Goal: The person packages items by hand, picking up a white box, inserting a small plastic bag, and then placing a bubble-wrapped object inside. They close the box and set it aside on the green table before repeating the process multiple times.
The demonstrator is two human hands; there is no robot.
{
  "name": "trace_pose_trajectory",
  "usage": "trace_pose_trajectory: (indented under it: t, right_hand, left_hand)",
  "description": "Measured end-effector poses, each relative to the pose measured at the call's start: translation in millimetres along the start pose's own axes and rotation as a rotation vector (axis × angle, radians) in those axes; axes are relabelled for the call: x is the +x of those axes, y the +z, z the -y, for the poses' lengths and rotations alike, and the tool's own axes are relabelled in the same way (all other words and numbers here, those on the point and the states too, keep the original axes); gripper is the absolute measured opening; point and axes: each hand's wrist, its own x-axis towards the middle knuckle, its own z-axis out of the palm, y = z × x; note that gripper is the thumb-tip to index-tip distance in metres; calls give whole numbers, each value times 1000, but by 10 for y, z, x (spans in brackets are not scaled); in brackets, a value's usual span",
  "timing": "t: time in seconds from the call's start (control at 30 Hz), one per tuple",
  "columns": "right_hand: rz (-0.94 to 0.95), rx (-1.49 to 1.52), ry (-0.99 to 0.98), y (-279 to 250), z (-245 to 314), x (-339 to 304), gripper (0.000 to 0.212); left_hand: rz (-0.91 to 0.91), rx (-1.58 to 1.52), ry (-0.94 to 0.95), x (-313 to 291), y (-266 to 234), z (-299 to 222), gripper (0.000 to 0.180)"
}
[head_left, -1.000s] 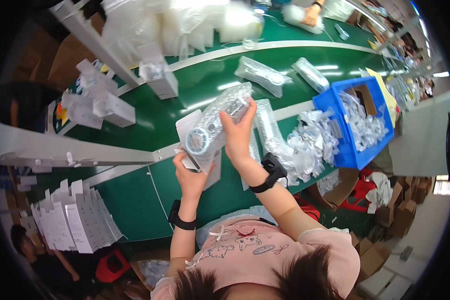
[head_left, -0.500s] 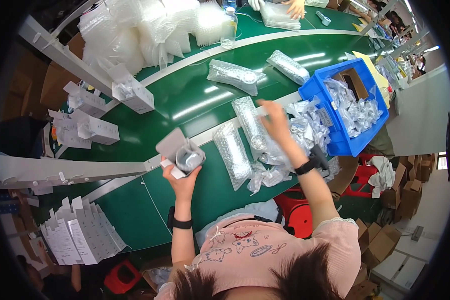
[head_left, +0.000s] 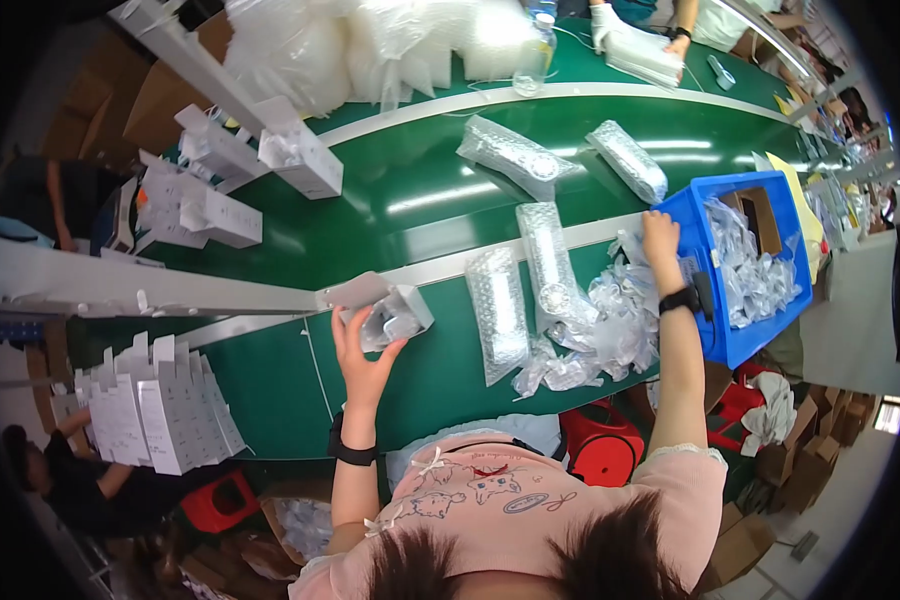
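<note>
One white box, flap raised, pinched between thumb and fingers of the left hand, at the green bench; clear wrap visible inside. One right hand, at the left side of the blue bin (whether it grips anything, cannot tell). Four bubble-wrapped packs, lying apart. One heap of plastic packets, beside the bin.
</note>
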Motion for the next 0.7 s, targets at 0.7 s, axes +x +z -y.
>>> trace_pose_trajectory:
  t: [0.7]
  right_hand:
    - [-425, 1019, -1047, -2150, 2779, -874, 39]
  left_hand:
    - [-109, -173, -283, 370, -47, 7, 17]
